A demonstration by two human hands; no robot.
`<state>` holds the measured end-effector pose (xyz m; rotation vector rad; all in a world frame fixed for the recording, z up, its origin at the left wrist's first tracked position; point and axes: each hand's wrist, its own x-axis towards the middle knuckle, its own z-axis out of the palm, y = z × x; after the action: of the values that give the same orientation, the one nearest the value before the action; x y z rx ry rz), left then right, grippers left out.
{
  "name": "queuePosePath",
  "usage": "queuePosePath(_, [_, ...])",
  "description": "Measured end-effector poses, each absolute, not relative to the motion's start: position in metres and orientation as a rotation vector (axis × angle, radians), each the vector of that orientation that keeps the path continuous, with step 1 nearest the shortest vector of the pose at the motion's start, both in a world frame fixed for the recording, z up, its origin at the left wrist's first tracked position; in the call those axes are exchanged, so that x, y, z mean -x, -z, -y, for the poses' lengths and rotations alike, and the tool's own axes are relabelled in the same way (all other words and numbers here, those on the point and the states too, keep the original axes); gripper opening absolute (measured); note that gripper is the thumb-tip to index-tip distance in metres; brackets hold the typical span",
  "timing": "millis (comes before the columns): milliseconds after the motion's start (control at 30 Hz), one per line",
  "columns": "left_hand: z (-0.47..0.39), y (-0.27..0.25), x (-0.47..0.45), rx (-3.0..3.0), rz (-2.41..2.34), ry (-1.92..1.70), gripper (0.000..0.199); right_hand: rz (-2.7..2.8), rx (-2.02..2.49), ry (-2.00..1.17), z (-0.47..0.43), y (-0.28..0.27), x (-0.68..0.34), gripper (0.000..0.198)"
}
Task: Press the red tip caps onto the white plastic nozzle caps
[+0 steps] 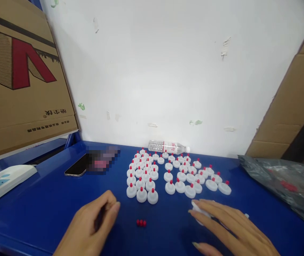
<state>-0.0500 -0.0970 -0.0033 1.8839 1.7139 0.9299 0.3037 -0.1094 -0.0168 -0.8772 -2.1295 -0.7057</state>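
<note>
My left hand (93, 217) is at the lower left, just above the blue table. Its fingers are curled in toward the thumb, and whatever they hold, if anything, is hidden. Between the hands, three small red caps (141, 223) lie side by side. At the lower right, my right hand (229, 224) has its fingers stretched apart over a white round lid (201, 211), partly hidden beneath them; whether they touch it I cannot tell. Beyond both hands stand many white round lids with red tips (152, 196), in loose rows.
A clear plastic bottle (168, 146) lies by the wall. On the left are a phone (76, 166), a white device (5, 183) and a large cardboard box (26, 103). A grey plastic bag (280, 185) lies at the right edge of the blue table (53, 199).
</note>
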Motion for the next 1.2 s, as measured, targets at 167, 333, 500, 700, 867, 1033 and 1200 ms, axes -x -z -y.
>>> queuePosePath(167, [0.1, 0.01, 0.029, -2.212, -1.647, -0.621, 0.026, 2.282, 1.021, 0.576, 0.106, 0.02, -0.301, 0.039])
queuePosePath(333, [0.097, 0.014, 0.035, -2.194, -1.66, -0.526, 0.023, 2.31, 1.021, 0.572, 0.106, 0.02, -0.301, 0.033])
queuePosePath(500, [0.097, 0.009, 0.033, -2.183, -1.621, -0.535, 0.023, 2.24, 0.997, 0.748, 0.108, 0.021, -0.301, 0.03])
queuePosePath(700, [0.096, 0.011, 0.034, -2.202, -1.57, -0.557, 0.026, 2.237, 0.991, 0.8, 0.108, 0.016, -0.299, 0.032])
queuePosePath(867, [0.095, 0.013, 0.035, -2.197, -1.559, -0.567, 0.027, 2.238, 0.972, 0.822, 0.106, 0.015, -0.299, 0.029])
queuePosePath(1033, [0.096, 0.013, 0.035, -2.199, -1.539, -0.59, 0.026, 2.195, 1.016, 0.851, 0.103, 0.018, -0.305, 0.025])
queuePosePath(1200, [0.096, 0.014, 0.033, -2.205, -1.493, -0.601, 0.027, 2.189, 1.131, 0.92, 0.103, 0.026, -0.308, 0.041])
